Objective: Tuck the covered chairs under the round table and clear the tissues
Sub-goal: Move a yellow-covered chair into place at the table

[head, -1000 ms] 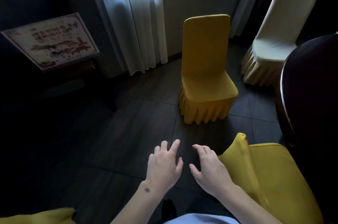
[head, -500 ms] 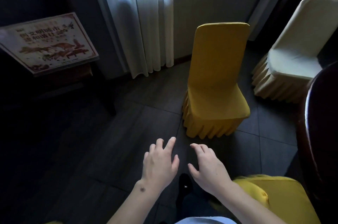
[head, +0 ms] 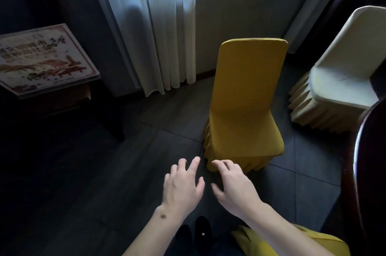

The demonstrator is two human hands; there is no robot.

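Both hands, left hand (head: 182, 187) and right hand (head: 235, 187), hover with fingers loosely spread, empty; yellow chair (head: 244, 107) just beyond fingertips could snag its skirt if dragged.

The dark tiled floor (head: 129, 172) carries the yellow covered chair (head: 244, 109); right of that chair stands a cream covered chair (head: 334, 84); well left of it, a dark side table (head: 69, 101); nearer than it, another yellow chair (head: 309, 243).

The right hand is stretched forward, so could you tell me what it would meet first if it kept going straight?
Most likely the yellow covered chair: the right hand points at its pleated skirt, with only bare floor between, though depth is hard to judge.
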